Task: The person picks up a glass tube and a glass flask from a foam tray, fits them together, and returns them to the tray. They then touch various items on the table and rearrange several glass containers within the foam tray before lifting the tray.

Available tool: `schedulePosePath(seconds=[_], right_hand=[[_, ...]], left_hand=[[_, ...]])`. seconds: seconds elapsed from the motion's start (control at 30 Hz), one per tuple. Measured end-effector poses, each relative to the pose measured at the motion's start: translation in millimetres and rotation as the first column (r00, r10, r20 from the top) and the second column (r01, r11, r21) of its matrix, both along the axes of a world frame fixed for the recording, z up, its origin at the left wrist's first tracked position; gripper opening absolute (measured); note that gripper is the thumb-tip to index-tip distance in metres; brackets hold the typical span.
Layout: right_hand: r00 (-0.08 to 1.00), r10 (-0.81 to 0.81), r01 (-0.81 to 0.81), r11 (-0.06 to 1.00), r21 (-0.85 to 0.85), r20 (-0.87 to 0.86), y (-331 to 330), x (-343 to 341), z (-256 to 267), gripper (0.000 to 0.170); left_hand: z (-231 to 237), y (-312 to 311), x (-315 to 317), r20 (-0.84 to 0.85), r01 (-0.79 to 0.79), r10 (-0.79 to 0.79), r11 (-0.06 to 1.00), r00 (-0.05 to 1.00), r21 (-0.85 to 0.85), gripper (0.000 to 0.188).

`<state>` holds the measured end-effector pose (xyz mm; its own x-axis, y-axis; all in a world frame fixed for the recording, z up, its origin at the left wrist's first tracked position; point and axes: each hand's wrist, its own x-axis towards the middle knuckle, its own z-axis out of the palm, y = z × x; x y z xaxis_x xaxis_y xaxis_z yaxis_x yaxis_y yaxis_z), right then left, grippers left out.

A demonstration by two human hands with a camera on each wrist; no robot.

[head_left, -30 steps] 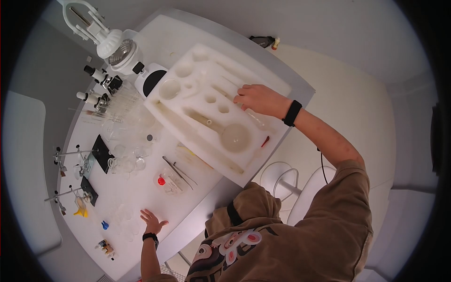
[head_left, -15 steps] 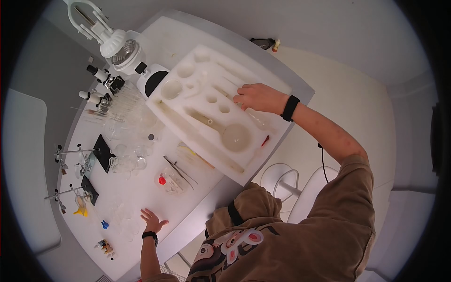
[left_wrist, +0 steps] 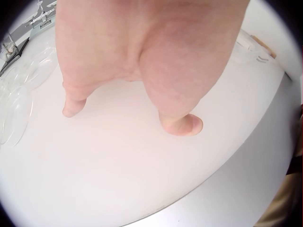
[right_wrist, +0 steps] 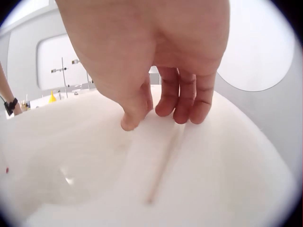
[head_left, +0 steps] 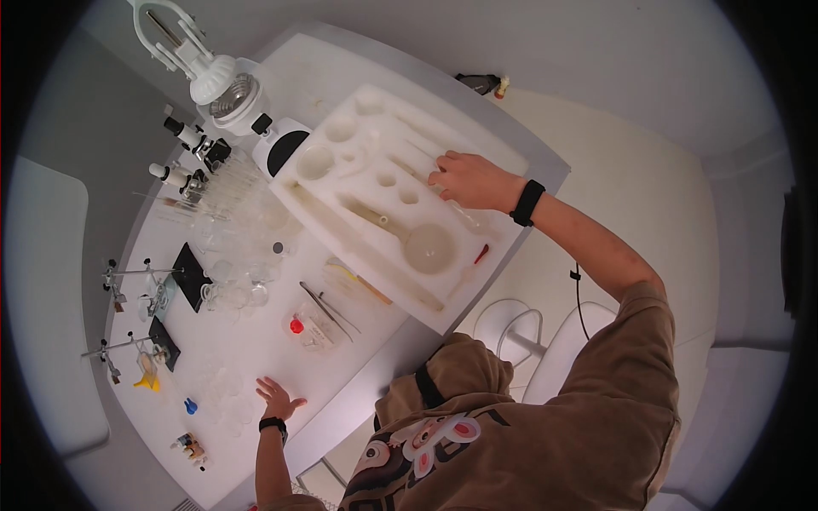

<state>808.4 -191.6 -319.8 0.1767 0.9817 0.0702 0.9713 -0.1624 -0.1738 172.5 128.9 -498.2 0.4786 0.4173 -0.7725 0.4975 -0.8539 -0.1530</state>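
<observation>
Bent fingers of the right hand [head_left: 475, 182] rest on the white foam tray [head_left: 328, 217], at its narrow slots. In the right wrist view, the right hand [right_wrist: 156, 61] has its thumb apart from three fingers, and their tips touch the foam beside a thin brownish groove or rod [right_wrist: 163, 165]; which of these it is, I cannot tell. Nothing is visibly gripped. The left hand [head_left: 277, 399] is spread on the white table [head_left: 341, 379], thumb out. In the left wrist view, the left hand [left_wrist: 142, 52] touches the tabletop with its thumb and a fingertip.
A round-bottomed flask [head_left: 429, 248] lies in the tray. Tweezers [head_left: 324, 305] and a bag with a red item [head_left: 296, 326] lie beside it. Glassware, clamp stands, microscopes, a yellow funnel [head_left: 146, 382] and a blue item [head_left: 191, 406] stand farther left. A stool [head_left: 503, 328] is below.
The head view has shifted slightly, so the lamp, microscopes and tray sit a little more to the right and lower. Both hands keep nearly the same pose and place.
</observation>
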Motion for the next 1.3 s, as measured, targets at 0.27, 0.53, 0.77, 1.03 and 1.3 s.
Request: schedulePosePath(seconds=[0.27, 0.53, 0.77, 1.03, 1.3], right_hand=[[0.982, -0.177, 0.18, 0.983, -0.035, 0.063, 12.9, -17.4, -18.4, 0.014], [0.982, -0.186, 0.186, 0.982, 0.019, 0.037, 14.7, -23.3, -15.3, 0.016], [0.989, -0.147, 0.146, 0.978, 0.149, -0.002, 12.8, -20.2, -24.6, 0.019], [0.996, -0.083, 0.086, 0.984, 0.159, -0.024, 11.0, -19.9, -31.5, 0.021], [0.997, -0.081, 0.082, 0.993, 0.084, -0.012, 4.7, -19.7, -17.2, 0.012]], left_hand=[[9.4, -5.4, 8.2, -0.004, -0.27, 0.271, 0.961, 0.963, -0.057, 0.135], [16.5, -7.7, 15.1, -0.032, -0.303, 0.301, 0.951, 0.953, -0.068, 0.138], [-6.2, -0.3, -1.3, -0.015, -0.283, 0.283, 0.959, 0.959, -0.032, 0.141], [32.3, -10.3, 22.7, -0.013, -0.377, 0.378, 0.922, 0.926, -0.087, 0.139], [8.3, -4.9, 11.0, -0.026, -0.423, 0.423, 0.902, 0.906, -0.087, 0.141]])
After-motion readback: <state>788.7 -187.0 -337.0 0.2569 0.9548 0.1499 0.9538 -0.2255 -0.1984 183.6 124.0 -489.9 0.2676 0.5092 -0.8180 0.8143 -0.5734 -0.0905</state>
